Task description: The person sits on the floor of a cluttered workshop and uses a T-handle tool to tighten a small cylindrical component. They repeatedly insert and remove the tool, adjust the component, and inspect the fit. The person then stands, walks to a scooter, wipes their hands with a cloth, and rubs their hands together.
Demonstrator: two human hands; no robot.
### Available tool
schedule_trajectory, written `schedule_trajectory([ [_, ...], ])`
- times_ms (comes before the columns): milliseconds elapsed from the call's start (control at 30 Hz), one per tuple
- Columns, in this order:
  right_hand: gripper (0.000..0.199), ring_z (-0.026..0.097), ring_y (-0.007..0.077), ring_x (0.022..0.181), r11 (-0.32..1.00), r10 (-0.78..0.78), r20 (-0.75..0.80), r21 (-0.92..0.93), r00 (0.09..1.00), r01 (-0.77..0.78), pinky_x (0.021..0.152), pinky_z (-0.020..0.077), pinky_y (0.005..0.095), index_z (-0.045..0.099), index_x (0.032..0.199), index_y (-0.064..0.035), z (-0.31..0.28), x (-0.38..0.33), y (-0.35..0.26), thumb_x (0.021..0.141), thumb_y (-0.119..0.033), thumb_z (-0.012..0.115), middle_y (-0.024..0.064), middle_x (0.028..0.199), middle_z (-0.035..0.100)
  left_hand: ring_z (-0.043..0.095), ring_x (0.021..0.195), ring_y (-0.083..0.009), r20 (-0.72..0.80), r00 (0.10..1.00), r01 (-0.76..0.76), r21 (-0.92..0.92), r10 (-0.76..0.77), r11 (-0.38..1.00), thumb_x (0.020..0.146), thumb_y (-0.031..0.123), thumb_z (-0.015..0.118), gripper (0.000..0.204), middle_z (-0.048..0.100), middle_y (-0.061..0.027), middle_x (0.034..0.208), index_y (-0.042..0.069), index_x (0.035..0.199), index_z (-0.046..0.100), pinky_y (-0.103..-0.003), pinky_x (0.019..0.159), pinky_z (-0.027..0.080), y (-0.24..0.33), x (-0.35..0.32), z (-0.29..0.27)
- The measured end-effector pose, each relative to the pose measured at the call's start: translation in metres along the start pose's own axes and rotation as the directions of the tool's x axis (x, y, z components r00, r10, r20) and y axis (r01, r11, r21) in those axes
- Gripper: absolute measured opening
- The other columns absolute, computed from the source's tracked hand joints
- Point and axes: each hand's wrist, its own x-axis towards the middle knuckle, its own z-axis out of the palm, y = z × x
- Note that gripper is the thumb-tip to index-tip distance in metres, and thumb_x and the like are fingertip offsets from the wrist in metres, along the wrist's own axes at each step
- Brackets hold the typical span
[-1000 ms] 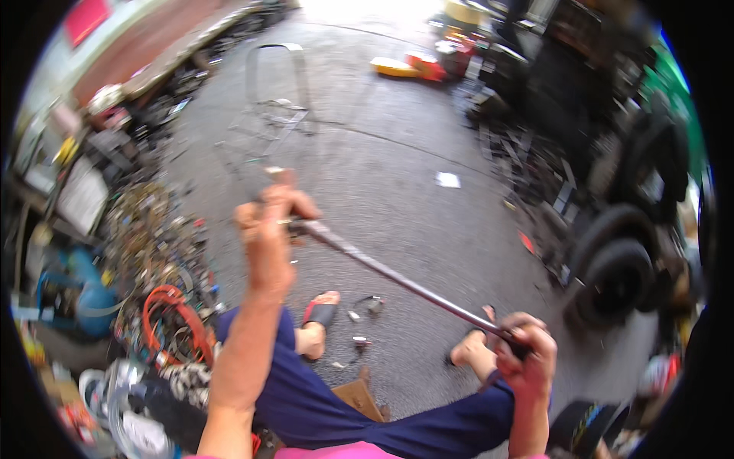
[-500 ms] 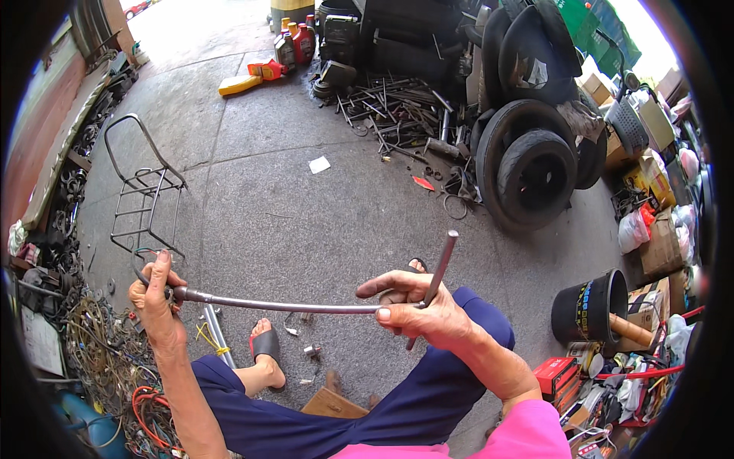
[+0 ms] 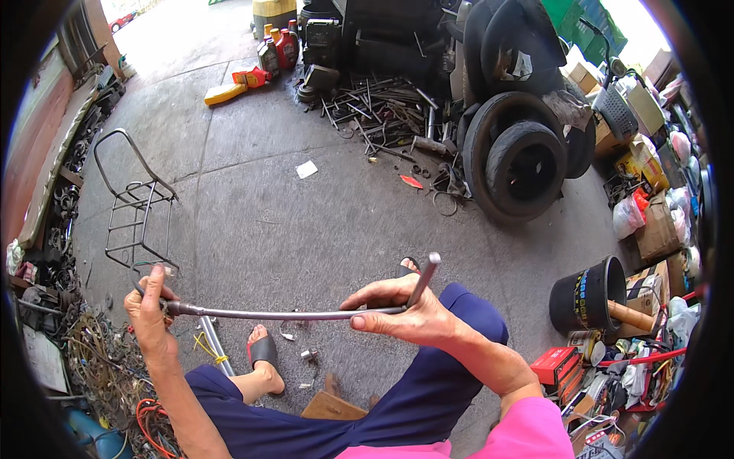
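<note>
I hold a long grey metal rod level above my knees. It is slightly bowed and has a short bent end that points up at the right. My left hand grips its left end, thumb up. My right hand is closed around the bend, with the upturned end sticking out above my fingers. Below the rod are my legs in dark blue trousers and my sandalled feet on the concrete floor.
A metal wire rack lies on the floor at left, beside heaps of cables and scrap. Stacked tyres and a pile of metal bars stand ahead. A black bucket and boxes crowd the right side.
The view has shifted slightly and both hands with the rod sit a little lower and more central. The grip on the rod is the same.
</note>
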Motion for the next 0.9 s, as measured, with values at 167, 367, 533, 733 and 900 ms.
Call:
schedule_trajectory([
  [167,0.033,0.045,0.0004,0.054,0.971,0.183,-0.076,0.167,0.980,-0.168,0.042,0.0277,0.0178,0.067,0.107,-0.0018,0.002,0.006,-0.001,0.085,-0.025,0.071,0.0000,0.074,0.063,0.046,0.041,-0.0068,-0.201,0.975,0.055,-0.181,-0.092,0.982,0.084,0.036,0.067,0.039,0.053,-0.0014,0.054,0.012,0.058,0.051,-0.018,0.035,0.026,0.004,0.001,-0.016],
  [367,0.026,0.036,0.0008,0.045,0.939,0.294,-0.235,0.252,0.926,-0.234,0.038,0.0239,0.0182,0.066,0.104,0.0001,-0.005,0.031,0.005,0.092,-0.022,0.062,-0.0036,0.061,0.047,0.050,0.045,-0.0090,-0.079,0.964,0.196,-0.428,-0.252,0.883,0.086,0.039,0.064,0.039,0.053,-0.0035,0.059,0.010,0.063,0.051,-0.018,0.034,0.028,-0.002,0.000,-0.024],
  [533,0.026,0.035,0.0023,0.043,0.903,0.409,-0.385,0.303,0.827,-0.306,0.035,0.0236,0.0186,0.060,0.080,-0.0067,-0.065,0.090,0.022,0.089,-0.031,0.064,0.0004,0.065,0.053,0.050,0.045,-0.0123,0.186,0.926,0.377,-0.477,-0.328,0.794,0.090,0.035,0.057,0.037,0.053,-0.0059,0.058,0.009,0.064,0.050,-0.022,0.036,0.032,0.009,-0.015,0.012],
  [733,0.051,0.044,0.0062,0.044,0.945,0.292,-0.679,0.314,0.674,-0.093,0.034,0.0296,0.0186,0.054,0.079,-0.0087,-0.182,0.195,0.064,0.092,-0.057,0.045,0.0083,0.075,0.061,0.052,0.053,-0.0150,0.404,0.755,0.645,-0.323,-0.516,0.692,0.091,0.025,0.057,0.027,0.053,-0.0068,0.065,0.005,0.074,0.051,-0.025,0.045,0.040,0.003,-0.002,0.039],
  [900,0.053,0.058,0.0098,0.062,0.950,-0.215,-0.821,-0.301,0.530,-0.082,0.048,0.0446,0.0225,0.059,0.087,-0.0029,-0.292,0.274,0.106,0.093,-0.054,0.047,0.0071,0.080,0.063,0.055,0.057,-0.0142,0.300,0.540,0.838,-0.102,-0.786,0.537,0.093,0.030,0.055,0.031,0.058,-0.0077,0.069,0.003,0.077,0.056,-0.023,0.050,0.042,-0.038,0.053,0.091],
])
